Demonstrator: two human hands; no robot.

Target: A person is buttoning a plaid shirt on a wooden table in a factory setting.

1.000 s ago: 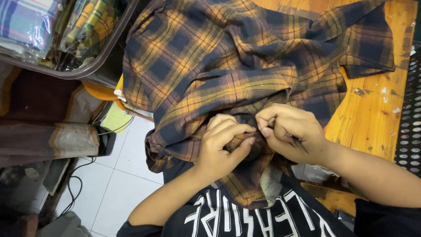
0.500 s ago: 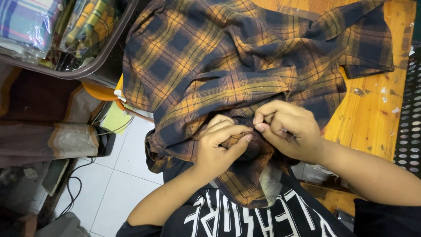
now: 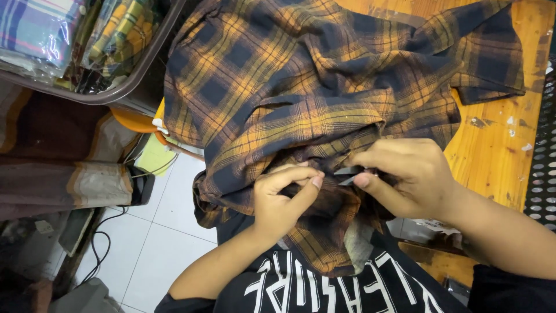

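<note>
A dark blue and orange plaid shirt point(image 3: 301, 87) lies crumpled over a wooden table point(image 3: 498, 150), its lower part hanging toward my lap. My left hand point(image 3: 284, 197) pinches a fold of the shirt near its hem. My right hand point(image 3: 405, 179) holds a small dark metal tool point(image 3: 350, 174), shaped like thread snips, with its tip against the cloth just right of my left fingers. The two hands are almost touching.
A dark-rimmed case point(image 3: 87, 52) with folded plaid cloth in plastic stands at the upper left. Below it lie brown striped fabric point(image 3: 63, 168), cables and white floor tiles point(image 3: 162, 243). A black perforated metal panel point(image 3: 544, 145) borders the table's right edge.
My right hand has drawn slightly right and the tool's tip now shows between my fingers. My left hand keeps its pinch on the fabric. The shirt has barely shifted.
</note>
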